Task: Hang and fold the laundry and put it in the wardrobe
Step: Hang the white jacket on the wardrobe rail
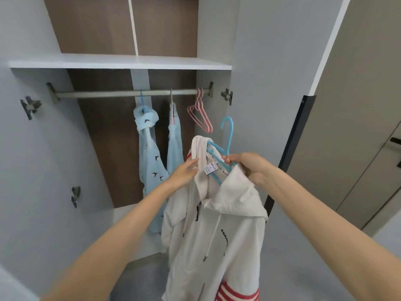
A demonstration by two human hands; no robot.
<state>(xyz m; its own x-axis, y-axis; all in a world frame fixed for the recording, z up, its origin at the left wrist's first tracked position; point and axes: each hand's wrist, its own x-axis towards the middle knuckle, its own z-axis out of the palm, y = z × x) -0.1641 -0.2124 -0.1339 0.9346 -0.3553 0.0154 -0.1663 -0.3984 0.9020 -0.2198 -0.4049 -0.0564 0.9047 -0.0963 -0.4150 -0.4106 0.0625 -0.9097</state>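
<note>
The wardrobe point(39, 148) stands open ahead, a white shelf point(121, 61) across its top and a rail point(121, 94) just beneath. On the rail hang two pale blue garments point(149, 153), and beside them at the right end a pair of empty pink hangers point(200, 114).

In front, below the rail and to its right, is the white hoodie point(217, 231), red stripes at its hem, half-dressed on a blue hanger point(226, 137). The step in hand looks to be the hanging one: the hoodie is being fitted to the hanger, not yet put away.

The right hand point(249, 168) is closed on the hanger's right arm together with the hoodie's shoulder cloth, so that grip carries the whole weight. The left hand point(186, 172) is open, fingers flat against the collar near the size label point(211, 169), holding nothing (steadying, I would say).

The hanger's left arm shows bare above the collar, so the next move probably calls for drawing that side over it, then lifting the hook point(227, 121) to the rail, likely between the blue garments and the pink hangers.
</note>
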